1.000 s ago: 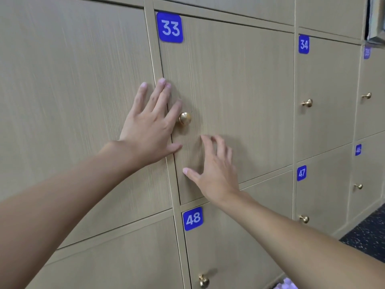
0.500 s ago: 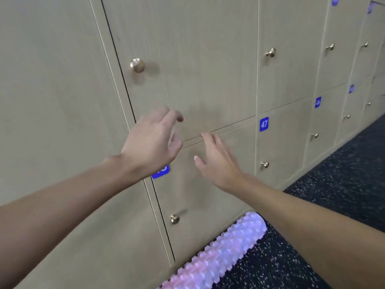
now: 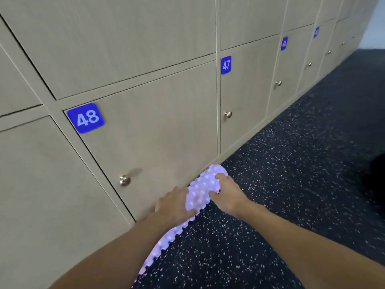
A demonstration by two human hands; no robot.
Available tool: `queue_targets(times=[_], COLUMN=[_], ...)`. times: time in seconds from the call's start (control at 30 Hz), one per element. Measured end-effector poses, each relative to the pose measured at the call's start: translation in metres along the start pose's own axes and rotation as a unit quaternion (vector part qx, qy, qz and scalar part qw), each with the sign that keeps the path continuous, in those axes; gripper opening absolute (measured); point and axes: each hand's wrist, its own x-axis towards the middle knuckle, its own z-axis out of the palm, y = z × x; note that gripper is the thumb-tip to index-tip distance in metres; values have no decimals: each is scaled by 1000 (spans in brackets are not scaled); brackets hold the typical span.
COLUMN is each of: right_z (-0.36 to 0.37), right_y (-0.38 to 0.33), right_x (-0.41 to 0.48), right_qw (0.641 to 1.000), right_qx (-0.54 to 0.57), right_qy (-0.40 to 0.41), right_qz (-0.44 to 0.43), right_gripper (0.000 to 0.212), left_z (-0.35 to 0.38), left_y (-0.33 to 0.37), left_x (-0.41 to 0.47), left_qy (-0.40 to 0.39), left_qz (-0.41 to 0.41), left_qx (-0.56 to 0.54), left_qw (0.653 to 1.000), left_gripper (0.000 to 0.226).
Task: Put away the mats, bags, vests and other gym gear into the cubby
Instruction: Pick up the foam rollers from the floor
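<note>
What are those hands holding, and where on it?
A bumpy foam roller on the floor: the right hand curls over its far end; the left hand lies on its side facing locker 48, grip unclear.

We see a dark rubber floor (image 3: 291,184), black and flecked all over with small white specks. It runs along the foot of a wall of pale wood-grain locker doors (image 3: 166,122) that stands on it. Directly on the floor lies a long, pale lilac-white foam roller (image 3: 198,192) with a knobbly surface, stretched lengthwise just beside the locker base, below the door marked 48. Its far end reaches about to the seam between doors 48 and 47. At the right edge a black shape (image 3: 376,184) sits on the floor, too dark for us to identify.
</note>
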Motion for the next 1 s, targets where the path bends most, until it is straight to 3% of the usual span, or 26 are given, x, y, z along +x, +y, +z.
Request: queue_targets(times=[0.1, 0.27, 0.37, 0.43, 0.5, 0.57, 0.67, 0.73, 0.83, 1.0], right_z=[27, 60, 71, 71, 61, 40, -8, -43, -101, -205], right_y=[31, 72, 81, 83, 73, 55, 22, -9, -65, -164], right_x=[4, 7, 11, 20, 30, 36, 28, 12, -16, -70], right_qw=[997, 985, 983, 986, 979, 948, 912, 902, 890, 881], right_qx=[-22, -75, -65, 4, 153, 291, 373, 399, 435, 444], right_qy=[-56, -112, -121, -97, -42, 57, 164, 161, 138, 163], right_qz=[49, 103, 124, 132, 131, 114, 52, 33, 20, 19], right_gripper=[56, 81, 84, 91, 101, 106, 93, 82, 82, 86], left_z=[38, 64, 72, 75, 73, 65, 35, 2, -57, -176], left_y=[-16, -28, -30, -28, -29, -28, -17, -4, 15, 45], left_x=[11, 28, 37, 40, 35, 20, -15, -41, -77, -146], left_qy=[-6, 21, 34, 45, 74, 107, 109, 103, 83, 95], left_qz=[-31, -63, -90, -99, -88, -59, -21, -7, -5, -23], left_qx=[40, 81, 125, 114, 80, 27, -100, -189, -274, -315], left_qw=[999, 995, 987, 987, 990, 992, 989, 977, 958, 944], left_gripper=[81, 101, 110, 108, 104, 104, 107, 103, 94, 91])
